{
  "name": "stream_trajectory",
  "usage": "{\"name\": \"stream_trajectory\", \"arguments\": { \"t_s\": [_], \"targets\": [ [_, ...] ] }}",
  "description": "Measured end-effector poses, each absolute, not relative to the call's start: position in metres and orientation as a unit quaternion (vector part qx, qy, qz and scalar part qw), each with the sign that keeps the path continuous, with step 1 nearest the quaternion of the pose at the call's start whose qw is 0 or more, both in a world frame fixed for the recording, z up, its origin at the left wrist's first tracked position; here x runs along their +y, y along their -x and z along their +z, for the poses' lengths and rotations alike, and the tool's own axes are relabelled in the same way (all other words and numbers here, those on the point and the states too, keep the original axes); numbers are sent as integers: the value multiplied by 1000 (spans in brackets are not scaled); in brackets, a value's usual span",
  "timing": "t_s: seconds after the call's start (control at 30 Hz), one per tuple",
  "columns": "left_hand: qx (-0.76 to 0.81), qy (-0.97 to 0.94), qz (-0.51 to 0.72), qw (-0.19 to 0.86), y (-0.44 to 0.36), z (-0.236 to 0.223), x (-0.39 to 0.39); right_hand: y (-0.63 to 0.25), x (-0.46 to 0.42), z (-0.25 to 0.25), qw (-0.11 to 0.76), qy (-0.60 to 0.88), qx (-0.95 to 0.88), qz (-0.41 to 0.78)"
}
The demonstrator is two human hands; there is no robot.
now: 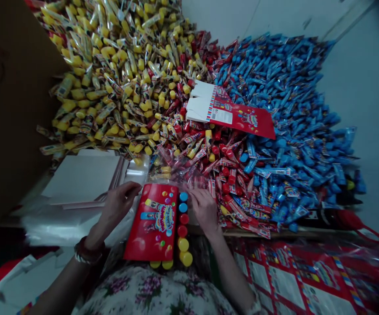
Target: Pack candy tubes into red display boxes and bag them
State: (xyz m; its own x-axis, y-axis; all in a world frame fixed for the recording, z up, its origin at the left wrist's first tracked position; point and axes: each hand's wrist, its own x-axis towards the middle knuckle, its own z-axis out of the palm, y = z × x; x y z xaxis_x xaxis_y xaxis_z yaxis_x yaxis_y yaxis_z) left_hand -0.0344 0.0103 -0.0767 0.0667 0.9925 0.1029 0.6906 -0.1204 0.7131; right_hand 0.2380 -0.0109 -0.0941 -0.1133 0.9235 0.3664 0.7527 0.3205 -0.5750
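- A person's two bare hands flank a red printed carton (pixel 154 225), which lies in front of the body at the near edge of the table (pixel 237 233), its face showing colourful tubes and bubbles.
- Round caps (pixel 183 218) line the carton's right side: two blue, two red, two yellow from far to near; more yellow ones peek out below its near edge.
- The left hand (pixel 123 197) is by the carton's far left corner, fingertips bunched; I cannot tell whether its grip is clamped on anything.
- The right hand (pixel 205 211) is just beside the blue caps, fingers bent over clear plastic film (pixel 169 179); whether that grip pinches it, I cannot tell.
- Beyond lie heaps of wrapped tubes: yellow (pixel 126 65) at left, red (pixel 228 153) in the middle, blue (pixel 274 78) at right.
- A flattened red-and-white carton (pixel 253 121) rests on the heaps.
- White cards (pixel 81 175) lie stacked at left.
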Motion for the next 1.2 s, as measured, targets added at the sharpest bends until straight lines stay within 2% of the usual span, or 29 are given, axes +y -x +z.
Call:
{"name": "stream_trajectory", "arguments": {
  "t_s": [0.13, 0.27, 0.57, 0.7, 0.83, 0.97, 1.1, 1.2],
  "targets": [
    [594, -692, 375, 168, 32, -83, -17, -233, -39, -87, 426, 584, -672, 159],
    [564, -721, 388, 110, 35, -93, -49, -233, -66, -85, 439, 592, -657, 160],
    [471, -822, 263, 183, 64, -86, -117, -254, -124, -95, 363, 635, -644, 223],
    [472, -826, 242, 188, 70, -93, -132, -259, -142, -101, 349, 630, -662, 207],
    [472, -829, 249, 168, 65, -103, -130, -256, -133, -104, 319, 639, -667, 213],
    [530, -811, 208, 135, 62, -111, -117, -250, -96, -114, 285, 577, -714, 277],
    [536, -810, 200, 130, 59, -117, -106, -245, -69, -137, 323, 504, -737, 314],
    [534, -807, 199, 154, 55, -123, -108, -242, -79, -148, 352, 519, -713, 314]
  ]
}}
